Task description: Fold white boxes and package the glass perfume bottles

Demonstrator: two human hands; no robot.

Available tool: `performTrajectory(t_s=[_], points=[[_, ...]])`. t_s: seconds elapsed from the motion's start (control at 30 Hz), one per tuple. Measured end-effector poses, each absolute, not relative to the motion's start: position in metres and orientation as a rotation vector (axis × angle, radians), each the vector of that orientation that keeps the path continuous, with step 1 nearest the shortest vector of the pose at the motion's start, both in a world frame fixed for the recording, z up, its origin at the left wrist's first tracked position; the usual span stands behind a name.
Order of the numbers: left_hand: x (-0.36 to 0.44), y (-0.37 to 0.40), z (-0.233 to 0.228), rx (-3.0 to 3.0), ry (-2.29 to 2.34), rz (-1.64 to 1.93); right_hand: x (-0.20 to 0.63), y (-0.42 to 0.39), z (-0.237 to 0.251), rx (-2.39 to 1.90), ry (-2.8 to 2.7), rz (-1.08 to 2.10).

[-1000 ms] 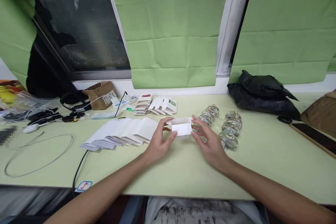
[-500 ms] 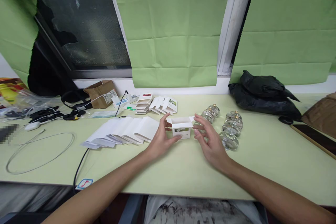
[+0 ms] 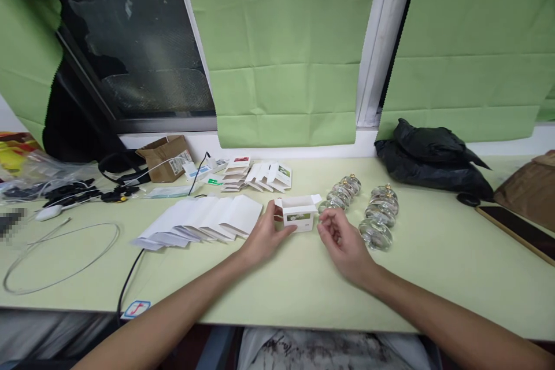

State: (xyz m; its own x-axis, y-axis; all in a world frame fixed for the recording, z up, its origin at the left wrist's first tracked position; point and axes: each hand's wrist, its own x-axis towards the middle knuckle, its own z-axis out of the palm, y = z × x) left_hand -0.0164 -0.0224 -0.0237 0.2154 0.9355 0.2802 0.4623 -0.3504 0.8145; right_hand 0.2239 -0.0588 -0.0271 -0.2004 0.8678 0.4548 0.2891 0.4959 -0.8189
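Beside the glass jars (image 3: 378,215), left hand (image 3: 265,236) pinches the small carton (image 3: 298,215): light, crushable, held by its side walls; right hand (image 3: 342,243) loosely curled, empty.

Matt white card box (image 3: 298,215); clear glossy glass jars (image 3: 376,215) are gleaming; matt paper sheets (image 3: 203,218) are lying on a smooth green table (image 3: 433,277).

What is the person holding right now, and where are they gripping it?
The left hand grips the small white box by its left side, as it stands on the table. The right hand holds nothing.
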Motion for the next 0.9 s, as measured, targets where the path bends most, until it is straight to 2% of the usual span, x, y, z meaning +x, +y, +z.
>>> performTrajectory(t_s=[0.37,0.63,0.9], points=[[-0.003,0.021,-0.02,1.874,1.316,1.053,0.225,-0.066,-0.027,-0.933,-2.114,0.745],[0.024,0.056,-0.02,1.833,1.348,1.114,0.225,-0.066,-0.027,-0.925,-2.164,0.7],[0.027,0.06,-0.034,1.864,1.213,1.135,0.224,-0.066,-0.027,-0.941,-2.176,0.692]])
